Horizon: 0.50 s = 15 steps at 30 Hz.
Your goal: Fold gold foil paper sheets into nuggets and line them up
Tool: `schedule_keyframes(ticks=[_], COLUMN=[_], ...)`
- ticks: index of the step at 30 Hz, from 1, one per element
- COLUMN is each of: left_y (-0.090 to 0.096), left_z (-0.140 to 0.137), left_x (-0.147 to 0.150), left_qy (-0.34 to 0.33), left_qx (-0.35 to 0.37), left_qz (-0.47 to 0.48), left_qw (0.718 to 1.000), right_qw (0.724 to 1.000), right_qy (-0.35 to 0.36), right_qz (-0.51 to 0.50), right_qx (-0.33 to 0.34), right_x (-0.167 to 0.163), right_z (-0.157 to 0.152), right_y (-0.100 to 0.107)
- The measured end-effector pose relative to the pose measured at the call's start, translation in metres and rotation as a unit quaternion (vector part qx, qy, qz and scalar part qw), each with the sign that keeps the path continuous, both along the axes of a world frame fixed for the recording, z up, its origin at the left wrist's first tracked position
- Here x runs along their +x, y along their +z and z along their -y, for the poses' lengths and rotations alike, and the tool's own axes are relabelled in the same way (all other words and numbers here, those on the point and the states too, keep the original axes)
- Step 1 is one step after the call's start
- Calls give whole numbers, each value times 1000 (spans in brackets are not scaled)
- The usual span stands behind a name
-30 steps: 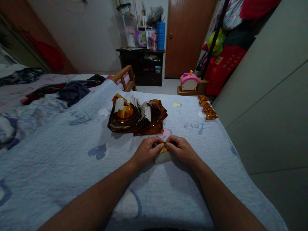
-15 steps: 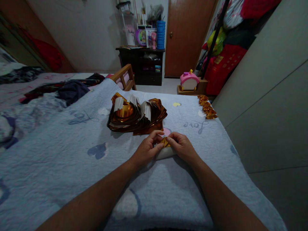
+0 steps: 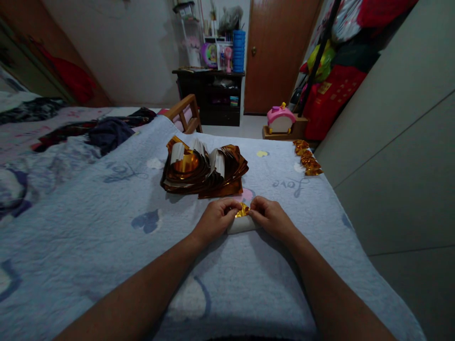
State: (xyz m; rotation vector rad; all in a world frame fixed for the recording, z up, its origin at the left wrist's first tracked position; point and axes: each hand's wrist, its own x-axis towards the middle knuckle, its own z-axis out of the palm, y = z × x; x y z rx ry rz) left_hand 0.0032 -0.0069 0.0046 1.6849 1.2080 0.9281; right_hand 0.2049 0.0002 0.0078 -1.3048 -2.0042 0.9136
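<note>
Between my two hands is a sheet of gold foil paper (image 3: 243,210), partly folded, its outer side pale and its shiny gold side showing at the top. My left hand (image 3: 217,217) pinches its left end between thumb and fingers. My right hand (image 3: 272,217) pinches the right end the same way. The pale lower band rests low over the blanket. Just beyond my hands lies a thick, curled stack of gold foil paper (image 3: 202,170) with some pale edges. Several folded gold foil pieces (image 3: 307,158) sit in a row at the blanket's far right corner.
A light blue blanket (image 3: 149,270) covers the bed. Clothes (image 3: 110,135) lie at the left, near a wooden chair (image 3: 186,113). Pale cabinet panels (image 3: 401,156) stand along the right. Past the bed are a pink toy (image 3: 280,119), a dark cabinet (image 3: 209,104) and a door (image 3: 280,57).
My fingers have shifted apart a little along the foil paper, and more of its shiny gold side shows between them. The stack and the folded pieces stay where they were.
</note>
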Motion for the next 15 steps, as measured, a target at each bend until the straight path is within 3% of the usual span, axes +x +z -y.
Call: schedule_keyframes(ticks=[9, 12, 15], left_y=[1, 1, 0], left_z=[0, -1, -1], left_x=[-1, -3, -4], left_qy=[-26, -26, -66], left_qx=[114, 119, 116], left_qz=[-191, -210, -199], left_qw=[975, 970, 971], right_qw=[989, 985, 981], right_qy=[32, 28, 38], right_qz=[133, 154, 160], right_qx=[57, 73, 100], right_x=[-1, -1, -2], right_z=[1, 3, 4], right_y=[-3, -5, -5])
